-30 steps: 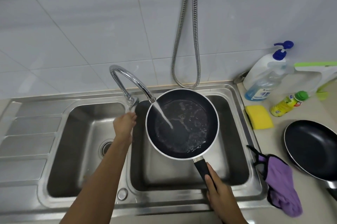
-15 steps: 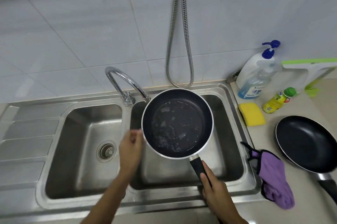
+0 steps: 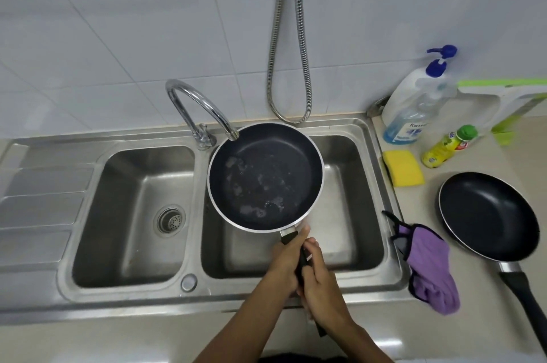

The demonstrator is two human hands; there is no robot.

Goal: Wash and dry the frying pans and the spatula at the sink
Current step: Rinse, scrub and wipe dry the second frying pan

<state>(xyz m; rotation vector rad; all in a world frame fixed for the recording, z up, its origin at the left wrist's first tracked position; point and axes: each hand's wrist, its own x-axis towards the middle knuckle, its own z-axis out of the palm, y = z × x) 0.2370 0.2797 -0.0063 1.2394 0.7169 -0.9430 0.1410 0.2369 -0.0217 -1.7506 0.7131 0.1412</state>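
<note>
A small black frying pan (image 3: 265, 176) with a pale rim hangs level over the right sink basin (image 3: 352, 214), with water drops on its inside. Both hands grip its black handle: my left hand (image 3: 285, 259) sits nearer the pan, my right hand (image 3: 321, 280) just behind it. The faucet (image 3: 201, 105) spout ends over the pan's far left edge, and no water runs from it. A second, larger black frying pan (image 3: 488, 214) lies on the counter at the right, its handle pointing toward me. No spatula is in view.
The left basin (image 3: 133, 214) has a drain strainer. On the right counter are a yellow sponge (image 3: 404, 168), a purple cloth (image 3: 426, 265) over the sink edge, a pump soap bottle (image 3: 414, 108), a small yellow bottle (image 3: 448, 146) and a green-and-white board (image 3: 509, 102). A metal hose (image 3: 288, 46) hangs on the tiled wall.
The water has stopped running. My left hand has come away from the faucet lever and taken hold of the pan handle beside my right hand.
</note>
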